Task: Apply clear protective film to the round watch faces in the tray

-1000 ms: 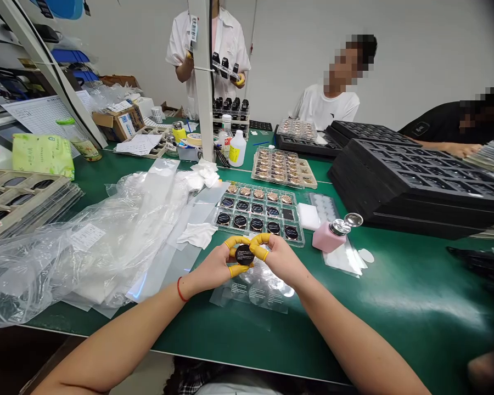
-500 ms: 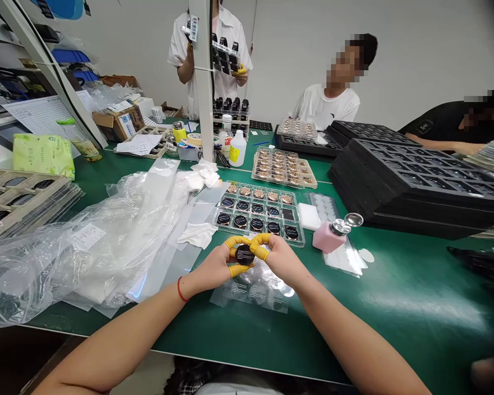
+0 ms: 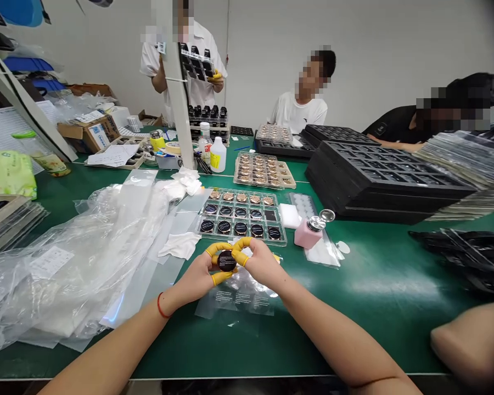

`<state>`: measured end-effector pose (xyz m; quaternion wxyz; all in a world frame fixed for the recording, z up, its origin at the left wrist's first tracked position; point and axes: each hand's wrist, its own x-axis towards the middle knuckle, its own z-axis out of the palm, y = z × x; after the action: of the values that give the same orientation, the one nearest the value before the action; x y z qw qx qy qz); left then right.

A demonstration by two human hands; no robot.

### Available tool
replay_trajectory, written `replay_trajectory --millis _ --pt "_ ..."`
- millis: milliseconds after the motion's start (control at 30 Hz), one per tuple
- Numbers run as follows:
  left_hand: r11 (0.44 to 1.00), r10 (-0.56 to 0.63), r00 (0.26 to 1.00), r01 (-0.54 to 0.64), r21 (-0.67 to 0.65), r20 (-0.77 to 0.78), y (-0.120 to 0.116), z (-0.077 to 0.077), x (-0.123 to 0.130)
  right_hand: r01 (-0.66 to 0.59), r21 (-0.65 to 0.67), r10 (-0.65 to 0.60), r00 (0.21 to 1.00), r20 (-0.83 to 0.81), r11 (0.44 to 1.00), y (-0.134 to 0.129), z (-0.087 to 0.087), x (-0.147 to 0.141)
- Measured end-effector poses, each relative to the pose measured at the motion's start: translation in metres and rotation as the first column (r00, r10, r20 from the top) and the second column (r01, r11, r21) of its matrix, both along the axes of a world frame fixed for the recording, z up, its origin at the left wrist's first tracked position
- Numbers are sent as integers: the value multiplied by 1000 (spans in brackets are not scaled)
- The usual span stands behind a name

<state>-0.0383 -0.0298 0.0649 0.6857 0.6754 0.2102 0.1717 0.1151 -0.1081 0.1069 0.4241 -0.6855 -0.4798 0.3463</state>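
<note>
Holding a round black disc (image 3: 227, 261) in both hands, just above the desk (image 3: 333, 307) and in front of a clear tray (image 3: 283, 229). Grasping its left side between thumb and fingers of the left hand (image 3: 195, 275), and pinching at its upper right edge with the fingertips of the right hand (image 3: 262, 264). Wearing yellow finger cots (image 3: 221, 278) on both hands, and a red bracelet (image 3: 161, 305) on the left wrist. Pale printed lines across the disc's visible face.

Below the hands, flat on the desk, a clear film sheet (image 3: 230, 304) with white print. In the clear tray, gold-coloured pieces (image 3: 241, 197) along the back row and dark-faced discs (image 3: 224, 226) in the middle and front rows. Just right of the tray, a white pad (image 3: 290, 216); nearer, a pink bottle (image 3: 307, 237) with a metal top. To the left, a white cloth (image 3: 179, 246) and a spread of clear plastic bags (image 3: 90, 247). Farther back, a white bottle (image 3: 218, 155), a beige tray (image 3: 288, 174) and a stack of black trays (image 3: 354, 192). Beyond the desk, three co-workers.
</note>
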Motion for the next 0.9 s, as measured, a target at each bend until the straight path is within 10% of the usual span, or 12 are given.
replay_trajectory --millis 600,900 --pt "994 33 991 -46 -100 -128 6 2 1 -51 120 40 995 89 991 -5 16 25" --pt "992 16 983 -38 -122 -182 11 -13 2 -100 -113 146 813 563 989 -35 8 67"
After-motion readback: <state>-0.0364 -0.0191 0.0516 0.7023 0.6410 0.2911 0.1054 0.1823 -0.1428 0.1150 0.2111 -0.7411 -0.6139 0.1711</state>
